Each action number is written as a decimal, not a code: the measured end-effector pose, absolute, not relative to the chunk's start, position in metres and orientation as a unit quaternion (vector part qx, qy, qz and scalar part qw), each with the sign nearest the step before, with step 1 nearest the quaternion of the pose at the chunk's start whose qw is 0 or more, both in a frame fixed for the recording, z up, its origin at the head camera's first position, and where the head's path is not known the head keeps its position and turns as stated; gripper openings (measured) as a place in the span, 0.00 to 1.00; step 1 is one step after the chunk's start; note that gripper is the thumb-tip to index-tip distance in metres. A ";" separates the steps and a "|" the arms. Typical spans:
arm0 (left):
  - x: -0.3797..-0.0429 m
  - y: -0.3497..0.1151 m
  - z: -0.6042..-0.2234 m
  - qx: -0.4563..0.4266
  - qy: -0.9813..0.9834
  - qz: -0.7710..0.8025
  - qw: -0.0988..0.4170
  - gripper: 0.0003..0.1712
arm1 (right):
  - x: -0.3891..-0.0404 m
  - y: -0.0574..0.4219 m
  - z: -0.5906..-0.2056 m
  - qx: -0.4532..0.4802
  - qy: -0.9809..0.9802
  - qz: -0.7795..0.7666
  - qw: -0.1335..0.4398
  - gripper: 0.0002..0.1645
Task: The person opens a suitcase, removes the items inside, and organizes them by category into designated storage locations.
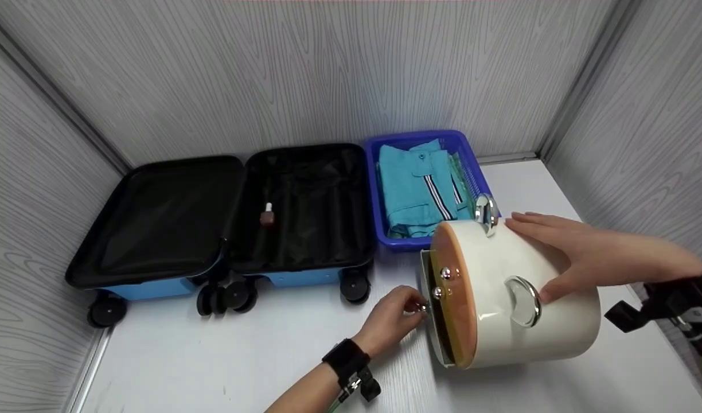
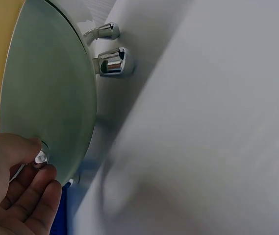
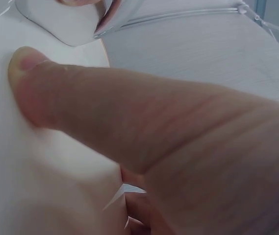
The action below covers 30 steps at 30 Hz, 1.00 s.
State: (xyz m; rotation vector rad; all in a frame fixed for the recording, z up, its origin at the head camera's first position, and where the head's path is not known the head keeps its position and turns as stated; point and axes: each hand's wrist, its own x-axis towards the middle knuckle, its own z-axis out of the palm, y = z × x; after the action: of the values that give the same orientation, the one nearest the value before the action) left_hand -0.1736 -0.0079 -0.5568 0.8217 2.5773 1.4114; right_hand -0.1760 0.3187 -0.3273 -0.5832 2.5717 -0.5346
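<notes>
A cream drum-shaped box (image 1: 500, 338) lies with its round front facing left, showing an orange rim (image 1: 465, 310) and a yellow inside. Across that front stands a translucent lid (image 2: 51, 83), partly apart from the rim in the head view. My left hand (image 1: 390, 321) pinches the lid's small silver knob (image 2: 41, 156) between thumb and fingers. My right hand (image 1: 580, 252) rests spread on the curved cream side, its thumb beside a chrome loop (image 1: 535, 304). A second chrome loop (image 1: 490, 215) sits nearer the basket. Chrome pegs (image 2: 114, 62) show beside the lid.
An open blue suitcase (image 1: 302, 278) with black lining lies at the left on wheels. A small brown bottle with a white cap (image 1: 267, 217) is inside its right half. Behind the box, a blue basket (image 1: 402, 244) holds folded teal clothes (image 1: 411, 183). Grey walls stand around.
</notes>
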 end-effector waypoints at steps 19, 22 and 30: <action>-0.161 -0.085 -0.553 0.199 0.852 0.479 0.068 0.09 | -0.174 0.325 -0.329 -0.231 0.932 -0.185 0.210 0.71; -0.160 -0.088 -0.554 0.191 0.853 0.480 0.068 0.09 | -0.174 0.325 -0.329 -0.231 0.932 -0.184 0.208 0.71; -0.162 -0.096 -0.546 0.203 0.866 0.450 0.082 0.11 | -0.172 0.325 -0.329 -0.222 0.933 -0.189 0.213 0.72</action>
State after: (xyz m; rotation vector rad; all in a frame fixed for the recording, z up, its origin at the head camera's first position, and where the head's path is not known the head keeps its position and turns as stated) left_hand -0.1619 -0.0960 -0.5458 0.6059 2.5872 1.3437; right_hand -0.1723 0.3247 -0.3286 -0.6160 2.5889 -0.5247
